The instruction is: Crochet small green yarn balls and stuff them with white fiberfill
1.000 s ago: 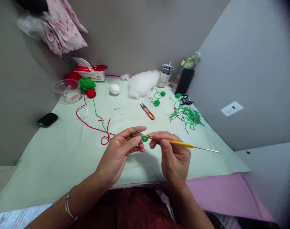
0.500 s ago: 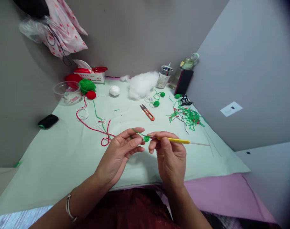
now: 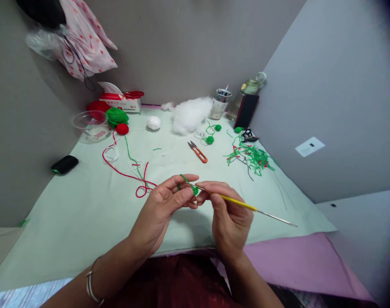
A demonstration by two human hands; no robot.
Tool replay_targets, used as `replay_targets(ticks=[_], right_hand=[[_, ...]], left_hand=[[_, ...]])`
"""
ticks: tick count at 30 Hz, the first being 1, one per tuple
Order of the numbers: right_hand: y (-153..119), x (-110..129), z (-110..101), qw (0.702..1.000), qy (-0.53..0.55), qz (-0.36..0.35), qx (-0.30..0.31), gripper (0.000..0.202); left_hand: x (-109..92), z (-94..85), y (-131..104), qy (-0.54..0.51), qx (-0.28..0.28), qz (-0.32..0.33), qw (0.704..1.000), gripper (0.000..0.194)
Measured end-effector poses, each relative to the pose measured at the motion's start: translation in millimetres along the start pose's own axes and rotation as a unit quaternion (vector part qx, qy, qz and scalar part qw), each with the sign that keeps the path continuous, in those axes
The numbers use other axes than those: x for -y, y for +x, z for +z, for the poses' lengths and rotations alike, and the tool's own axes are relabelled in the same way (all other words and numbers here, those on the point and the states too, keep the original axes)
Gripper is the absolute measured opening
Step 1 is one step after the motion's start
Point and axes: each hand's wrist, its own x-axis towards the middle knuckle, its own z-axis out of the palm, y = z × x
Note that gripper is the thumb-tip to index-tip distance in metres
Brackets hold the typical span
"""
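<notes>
Between the thumb and fingers of my left hand (image 3: 164,205) is a small green crochet piece (image 3: 195,191). Green yarn (image 3: 183,176) runs over its raised index finger. My right hand (image 3: 230,216) grips a crochet hook (image 3: 238,202) with a yellow handle. The hook's near tip meets the green piece, partly hidden by fingers; its other metal end points down to the right. Both hands are close together above the pale green tablecloth (image 3: 95,226).
Orange thread snips (image 3: 197,152) lie beyond my hands. Behind them are white stuffing (image 3: 191,115) and a white yarn ball (image 3: 153,123). Green yarn scraps (image 3: 255,158) heap at right. A red yarn strand (image 3: 118,171), a clear tub (image 3: 90,124) and a black case (image 3: 65,164) are at left.
My right hand has tilted the crochet hook, so its free end swings lower and further right. Both hands have drawn closer together, with my left hand shifting slightly right.
</notes>
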Motion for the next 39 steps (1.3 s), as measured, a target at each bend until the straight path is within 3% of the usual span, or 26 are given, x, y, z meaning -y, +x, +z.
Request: replay_targets(ticks=[4,11,15,21,28,36,39], right_hand=[[1.1,2.3,1.6,1.0,-0.008,-0.03,0.003,0.026],[0.4,-4.0,-1.0,0.989,0.115,0.096,-0.003,0.019],[2.5,-5.7,-0.7,0.977,0.169,0.131,-0.004,0.015],[-0.1,-3.4,-0.6,0.99,0.1,0.102,-0.012,0.018],[1.0,-1.3,0.8,0.998,0.027,0.051,0.001,0.016],[4.5,-7.9,-1.5,0.979,0.113,0.167,0.027,0.004],[4.8,-11.0,-2.8,0.977,0.11,0.183,0.006,0.005]], left_hand=[[1.3,-0.5,0.1,0.018,-0.012,0.008,1.0,0.022],[4.2,-4.8,0.1,0.048,-0.028,0.032,0.998,0.015],[3.1,-3.1,0.0,0.044,-0.03,0.032,0.998,0.013],[-0.3,-1.5,-1.8,0.049,-0.051,0.029,0.997,0.02],[5.9,-4.1,-0.7,0.056,-0.026,0.025,0.998,0.026],[4.9,-1.0,-0.1,0.036,-0.003,-0.006,0.999,0.024],[3.9,-2.1,0.7,0.066,-0.044,0.016,0.997,0.024]])
